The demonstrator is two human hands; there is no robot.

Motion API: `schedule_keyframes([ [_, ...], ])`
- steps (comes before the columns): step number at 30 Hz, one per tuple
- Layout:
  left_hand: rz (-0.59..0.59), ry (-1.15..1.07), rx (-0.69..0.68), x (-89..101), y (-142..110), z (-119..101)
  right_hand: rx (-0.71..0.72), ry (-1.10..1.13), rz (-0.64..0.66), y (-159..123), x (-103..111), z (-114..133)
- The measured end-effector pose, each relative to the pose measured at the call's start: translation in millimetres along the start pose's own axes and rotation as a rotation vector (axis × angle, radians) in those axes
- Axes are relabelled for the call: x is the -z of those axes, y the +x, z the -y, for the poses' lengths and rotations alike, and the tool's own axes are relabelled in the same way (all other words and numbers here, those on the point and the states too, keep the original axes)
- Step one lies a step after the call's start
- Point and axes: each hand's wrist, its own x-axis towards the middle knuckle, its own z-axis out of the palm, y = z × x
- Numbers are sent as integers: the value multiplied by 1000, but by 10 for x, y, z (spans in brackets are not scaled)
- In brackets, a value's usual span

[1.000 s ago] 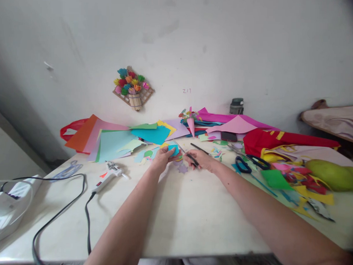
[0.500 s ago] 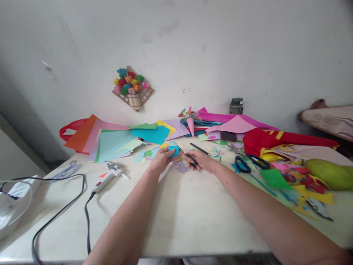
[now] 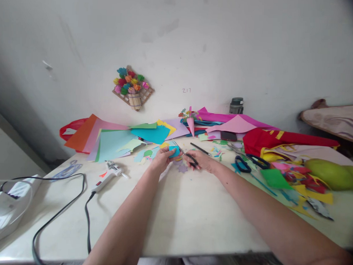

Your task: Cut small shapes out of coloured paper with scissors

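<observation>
Pinched in my left hand (image 3: 162, 158) is a small piece of blue paper (image 3: 174, 151) with a rounded outline. My right hand (image 3: 200, 160) grips a pair of small scissors (image 3: 192, 159) by the dark handles. The blades reach left to the edge of the blue paper; whether they are spread or closed on it is too small to tell. Beneath the hands, a purple paper flower (image 3: 182, 169) lies on the table among other small cut shapes. A black pen (image 3: 200, 149) rests just behind my right hand.
A white glue gun (image 3: 107, 180) with a black cord lies left, near a power strip (image 3: 16, 198). Coloured sheets (image 3: 115, 144) line the back. Larger scissors (image 3: 252, 163), paper scraps (image 3: 300, 177) and a green fruit (image 3: 331, 174) are at right. A pink paper cone (image 3: 190, 125) stands behind.
The blue paper has turned slightly in my left hand and its outline looks rounder. Both arms and the scissors stay almost in the same place.
</observation>
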Motion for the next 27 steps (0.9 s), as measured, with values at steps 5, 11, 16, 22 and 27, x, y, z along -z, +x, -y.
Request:
schedule_keyframes([
  [5,-3,-4,6,-3,4,2,-9,2,-16,12,-9,-2],
  [11,-12,2,13,-10,-2,-7,-40,64,-43,-38,-51,111],
  [16,-14,-8,9,-9,1,-2,-39,92,-46,-55,-70,145],
  [22,-21,-13,20,-13,-12,-11,-37,112,-28,-11,-52,78],
  [27,-35,-26,23,-10,-16,-19,-17,121,0,48,-19,-34],
])
